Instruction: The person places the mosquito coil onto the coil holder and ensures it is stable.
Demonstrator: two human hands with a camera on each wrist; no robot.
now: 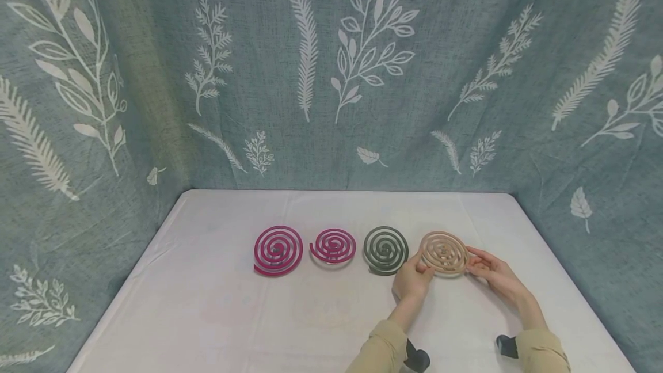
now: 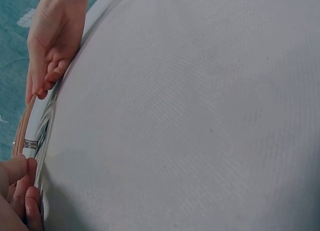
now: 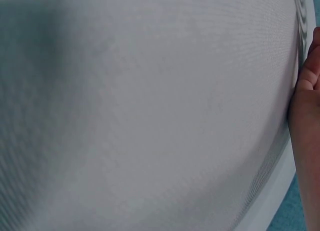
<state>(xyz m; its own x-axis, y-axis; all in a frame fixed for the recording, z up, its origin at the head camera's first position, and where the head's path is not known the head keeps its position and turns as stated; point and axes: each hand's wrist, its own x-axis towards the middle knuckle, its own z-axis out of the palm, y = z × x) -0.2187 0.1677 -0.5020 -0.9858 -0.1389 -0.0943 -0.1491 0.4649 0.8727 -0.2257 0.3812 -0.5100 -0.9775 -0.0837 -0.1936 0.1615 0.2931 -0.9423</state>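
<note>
A beige mosquito coil (image 1: 444,252), a flat spiral, is at the right end of a row of coils. My left hand (image 1: 412,279) pinches its left edge between thumb and fingers. At its right edge my right hand (image 1: 497,277) pinches it likewise. From the side, the left wrist view shows the coil (image 2: 25,123) edge-on between both hands, with a small stand-like piece (image 2: 31,143) beneath it. Just left of my left hand lies a dark green coil (image 1: 385,250). In the right wrist view only part of my right hand (image 3: 307,96) appears; the coil is out of that frame.
Two magenta coils, one larger (image 1: 278,250) and one smaller (image 1: 333,246), lie farther left in the same row. The smaller one looks tilted. All are on a white-covered table (image 1: 217,315), with a blue-green leaf-patterned curtain (image 1: 321,154) behind and at both sides.
</note>
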